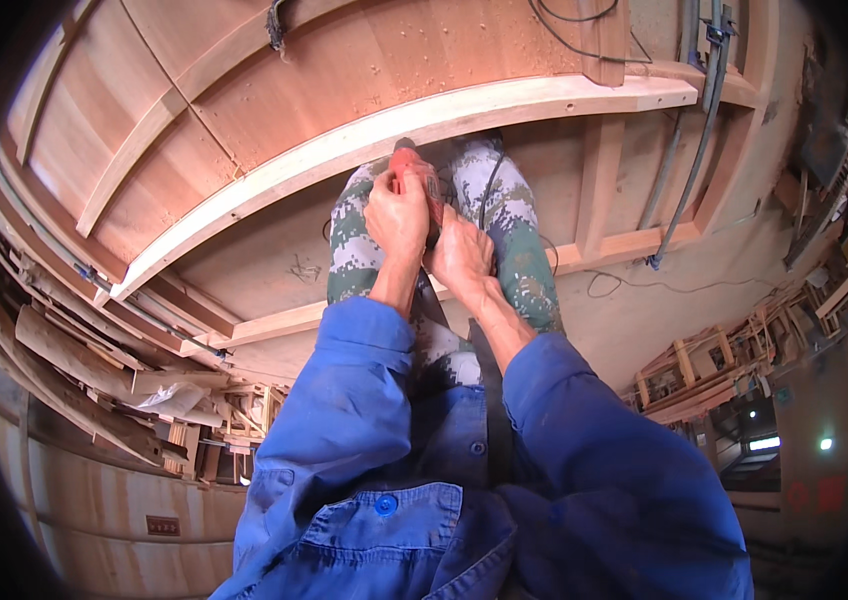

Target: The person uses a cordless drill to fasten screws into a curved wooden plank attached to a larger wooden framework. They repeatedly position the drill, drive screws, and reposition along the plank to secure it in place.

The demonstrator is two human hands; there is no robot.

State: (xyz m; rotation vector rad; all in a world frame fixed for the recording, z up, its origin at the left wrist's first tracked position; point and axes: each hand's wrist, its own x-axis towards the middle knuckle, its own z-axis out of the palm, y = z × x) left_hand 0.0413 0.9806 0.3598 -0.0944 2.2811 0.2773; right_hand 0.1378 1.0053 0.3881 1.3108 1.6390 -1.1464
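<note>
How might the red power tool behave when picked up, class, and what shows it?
The red power tool may feel heavy for its size: the left hand and right hand both hold it. It should stay stiff, as its casing looks hard. Its rounded body could roll.

Bright light falls on the long, pale, curved wooden rail (504, 103), almost washing it out, and on the reddish-brown wooden panel (344, 60) beyond. The right side is dim, where a round white lamp (826, 443) and a rectangular white light (764, 443) glare. Fisheye distortion bends straight edges; black vignetting rings the softer margins.
</note>
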